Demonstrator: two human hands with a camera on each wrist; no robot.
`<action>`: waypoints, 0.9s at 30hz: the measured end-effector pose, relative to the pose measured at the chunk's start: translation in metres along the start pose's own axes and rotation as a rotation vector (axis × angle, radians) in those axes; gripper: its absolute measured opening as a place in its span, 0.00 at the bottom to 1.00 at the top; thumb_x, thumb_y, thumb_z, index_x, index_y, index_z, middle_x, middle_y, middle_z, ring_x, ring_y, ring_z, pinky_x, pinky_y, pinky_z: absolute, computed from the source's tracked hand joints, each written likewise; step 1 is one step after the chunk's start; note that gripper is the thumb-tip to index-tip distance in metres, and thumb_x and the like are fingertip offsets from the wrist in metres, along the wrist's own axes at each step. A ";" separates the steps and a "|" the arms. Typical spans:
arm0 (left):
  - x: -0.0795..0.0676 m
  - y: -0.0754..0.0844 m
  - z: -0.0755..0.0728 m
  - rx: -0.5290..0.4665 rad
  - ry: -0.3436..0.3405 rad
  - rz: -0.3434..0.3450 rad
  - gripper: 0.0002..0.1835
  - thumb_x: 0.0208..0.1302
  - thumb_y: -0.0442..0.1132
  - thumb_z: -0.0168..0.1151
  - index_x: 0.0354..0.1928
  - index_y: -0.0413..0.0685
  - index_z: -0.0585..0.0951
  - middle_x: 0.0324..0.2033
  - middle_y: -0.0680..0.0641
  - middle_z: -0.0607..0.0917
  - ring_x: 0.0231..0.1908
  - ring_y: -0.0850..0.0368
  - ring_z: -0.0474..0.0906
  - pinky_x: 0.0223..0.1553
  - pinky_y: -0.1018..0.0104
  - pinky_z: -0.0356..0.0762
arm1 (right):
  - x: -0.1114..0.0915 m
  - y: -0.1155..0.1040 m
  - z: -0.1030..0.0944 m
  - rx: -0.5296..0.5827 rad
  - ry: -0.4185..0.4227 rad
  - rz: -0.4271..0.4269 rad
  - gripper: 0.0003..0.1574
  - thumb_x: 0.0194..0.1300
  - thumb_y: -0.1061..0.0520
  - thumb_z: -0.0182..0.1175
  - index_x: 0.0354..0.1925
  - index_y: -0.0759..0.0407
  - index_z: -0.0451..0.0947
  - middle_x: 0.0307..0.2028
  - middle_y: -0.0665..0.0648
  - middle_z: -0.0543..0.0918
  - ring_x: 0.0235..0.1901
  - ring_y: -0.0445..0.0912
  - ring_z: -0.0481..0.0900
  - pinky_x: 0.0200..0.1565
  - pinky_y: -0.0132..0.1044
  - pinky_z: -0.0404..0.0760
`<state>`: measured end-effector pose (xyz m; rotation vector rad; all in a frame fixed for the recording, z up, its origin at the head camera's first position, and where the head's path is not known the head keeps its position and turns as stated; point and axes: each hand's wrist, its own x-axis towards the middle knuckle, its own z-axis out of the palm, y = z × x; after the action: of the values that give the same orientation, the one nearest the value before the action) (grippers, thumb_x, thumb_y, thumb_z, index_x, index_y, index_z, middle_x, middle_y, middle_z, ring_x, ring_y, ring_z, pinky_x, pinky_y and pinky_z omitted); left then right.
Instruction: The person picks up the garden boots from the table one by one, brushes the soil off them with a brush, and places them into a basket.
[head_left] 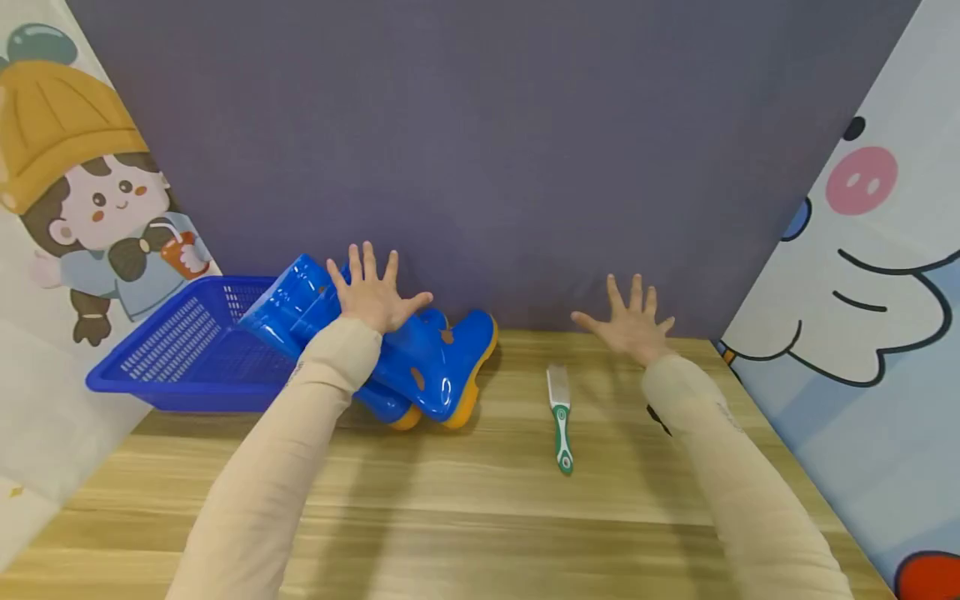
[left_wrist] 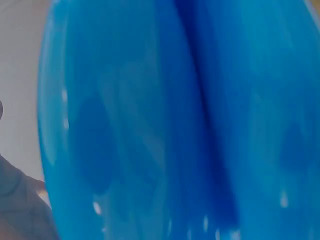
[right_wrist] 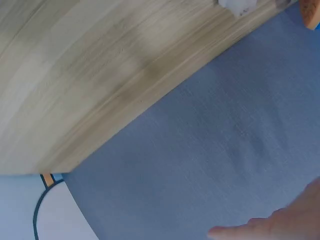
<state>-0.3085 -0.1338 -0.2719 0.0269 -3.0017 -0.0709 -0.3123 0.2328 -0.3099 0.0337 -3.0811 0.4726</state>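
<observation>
A pair of shiny blue rain boots [head_left: 423,362] with orange-yellow soles and small brown patches lies on its side, shafts over the edge of a blue plastic basket [head_left: 180,392]. Above the boots my left hand [head_left: 371,300] is held up, fingers spread; it grips nothing. Blue boot surfaces [left_wrist: 125,120] fill most of the left wrist view. My right hand [head_left: 633,329] is raised towards the back of the table, fingers spread and holding nothing. Nearest to it lies a small brush-like tool [head_left: 561,417] with a green and white handle; its pale head points away from me.
The wood-grain table [head_left: 480,525] ends at a grey back panel [head_left: 510,167]. Cartoon-printed walls [head_left: 885,317] stand on both sides. A small black item [head_left: 657,419] is partly hidden by the right sleeve.
</observation>
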 end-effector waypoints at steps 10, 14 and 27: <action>-0.026 -0.017 -0.036 -0.046 0.005 0.115 0.48 0.60 0.71 0.38 0.71 0.43 0.49 0.69 0.32 0.42 0.68 0.33 0.32 0.65 0.38 0.30 | -0.017 0.017 -0.013 0.082 0.157 -0.103 0.60 0.59 0.23 0.40 0.72 0.54 0.29 0.70 0.69 0.35 0.66 0.70 0.39 0.56 0.72 0.48; -0.046 -0.023 -0.042 0.031 0.086 0.205 0.43 0.62 0.65 0.45 0.69 0.42 0.55 0.68 0.32 0.51 0.68 0.34 0.42 0.67 0.41 0.39 | -0.033 0.017 -0.015 0.212 0.194 -0.140 0.56 0.62 0.28 0.42 0.71 0.59 0.35 0.68 0.72 0.45 0.65 0.69 0.47 0.56 0.70 0.52; -0.107 -0.045 -0.033 -0.169 0.314 0.315 0.24 0.61 0.49 0.57 0.55 0.40 0.75 0.51 0.36 0.78 0.45 0.40 0.78 0.35 0.45 0.77 | -0.078 0.010 -0.005 0.451 0.104 -0.179 0.42 0.67 0.41 0.48 0.67 0.67 0.52 0.63 0.69 0.60 0.61 0.62 0.60 0.56 0.56 0.67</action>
<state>-0.1974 -0.1782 -0.2564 -0.4114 -2.6396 -0.2589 -0.2342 0.2446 -0.3106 0.2786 -2.7705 1.1016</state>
